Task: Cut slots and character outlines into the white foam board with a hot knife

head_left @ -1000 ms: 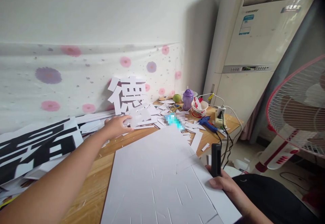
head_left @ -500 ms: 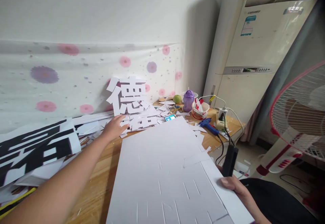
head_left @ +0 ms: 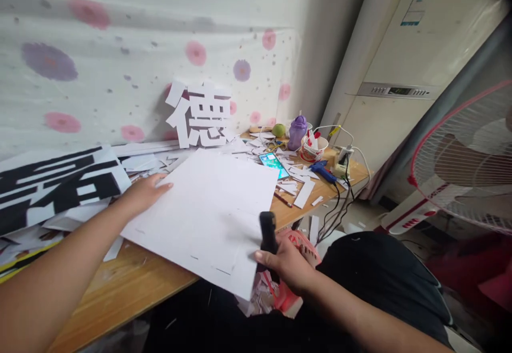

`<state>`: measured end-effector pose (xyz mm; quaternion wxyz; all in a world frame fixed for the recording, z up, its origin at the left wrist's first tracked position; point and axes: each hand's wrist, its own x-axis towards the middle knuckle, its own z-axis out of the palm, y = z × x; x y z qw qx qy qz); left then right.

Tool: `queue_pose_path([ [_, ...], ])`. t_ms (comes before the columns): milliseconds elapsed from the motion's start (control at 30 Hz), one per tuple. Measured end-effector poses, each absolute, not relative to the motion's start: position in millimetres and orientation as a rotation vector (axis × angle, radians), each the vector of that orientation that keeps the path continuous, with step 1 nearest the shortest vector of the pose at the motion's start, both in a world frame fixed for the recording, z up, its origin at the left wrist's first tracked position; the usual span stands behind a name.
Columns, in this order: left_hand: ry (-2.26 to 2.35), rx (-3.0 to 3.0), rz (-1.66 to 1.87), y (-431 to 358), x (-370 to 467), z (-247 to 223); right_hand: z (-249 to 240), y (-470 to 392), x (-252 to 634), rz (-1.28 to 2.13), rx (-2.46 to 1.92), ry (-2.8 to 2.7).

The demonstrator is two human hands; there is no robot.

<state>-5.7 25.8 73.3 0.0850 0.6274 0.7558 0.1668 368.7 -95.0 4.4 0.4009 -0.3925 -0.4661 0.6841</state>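
Note:
A large white board [head_left: 200, 203] lies slanted over the table's front edge, its near corner jutting out past the wood. Faint slits and short dark lines mark its near part. At the board's left edge is my left hand [head_left: 148, 193], closed on it with the thumb on top; the other fingertips are partly hidden. My right hand [head_left: 286, 265] is closed round a black tool [head_left: 268, 230], whose kind I cannot make out. Its thumb presses on the board's right edge. A white cut-out character [head_left: 206, 115] leans against the wall behind.
Paper scraps, a lit phone [head_left: 274, 165], a pencil [head_left: 283, 199] and a blue glue gun [head_left: 323, 171] lie on the wooden table [head_left: 160, 273]. A purple bottle [head_left: 297, 133] and paper tub [head_left: 313, 146] stand behind. Sheets with black characters [head_left: 64, 182] lie left. A pink basket [head_left: 296, 241] sits below; a fan [head_left: 460, 166] stands right.
The board has turned and shifted left, its near end swinging rightward. My left hand has come back from the scraps onto its edge. My right hand has moved left with the black tool.

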Motion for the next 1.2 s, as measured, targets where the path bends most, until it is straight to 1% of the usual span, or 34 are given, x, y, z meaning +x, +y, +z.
queue_pose_path([
  [67,2.287,1.929,0.467,35.2,-3.3,71.1,5.7,-94.6,367.8,1.709,-1.070,-1.401],
  [133,2.291,1.994,0.435,41.5,-1.8,67.4,8.4,-93.8,372.7,1.731,-1.067,-1.504],
  [233,2.253,2.110,0.408,49.8,-1.1,62.4,13.5,-91.3,385.1,1.778,-1.052,-1.471],
  [300,2.228,2.184,0.421,55.4,1.5,60.3,17.4,-87.3,392.7,1.743,-1.039,-1.376],
  [367,2.215,2.249,0.456,58.0,9.9,58.2,22.0,-80.5,397.8,1.655,-0.969,-1.246],
  [433,2.143,2.331,0.469,53.7,25.5,54.6,27.4,-71.5,400.5,1.495,-0.877,-1.178],
  [500,1.968,2.428,0.402,40.7,45.7,48.6,33.1,-61.8,402.0,1.307,-0.849,-1.252],
  [567,1.726,2.512,0.318,21.2,65.0,40.3,38.1,-53.6,402.2,1.191,-0.910,-1.400],
  [667,1.398,2.553,0.219,-7.7,81.9,26.6,42.3,-46.5,397.1,1.168,-0.974,-1.515],
  [733,1.286,2.528,0.197,-19.9,84.4,19.2,41.8,-44.5,389.0,1.164,-0.958,-1.513],
  [867,1.224,2.398,0.105,-27.2,82.2,14.5,30.3,-41.1,368.5,1.116,-0.962,-1.479],
  [1067,1.209,2.382,-0.028,-26.6,82.9,17.1,9.8,-32.9,345.3,0.858,-0.917,-1.636],
  [1133,1.184,2.454,0.017,-28.3,81.4,13.5,8.5,-30.5,341.0,0.786,-0.882,-1.723],
  [1200,1.146,2.591,0.165,-31.5,78.8,7.9,8.4,-28.5,339.0,0.721,-0.854,-1.788],
])
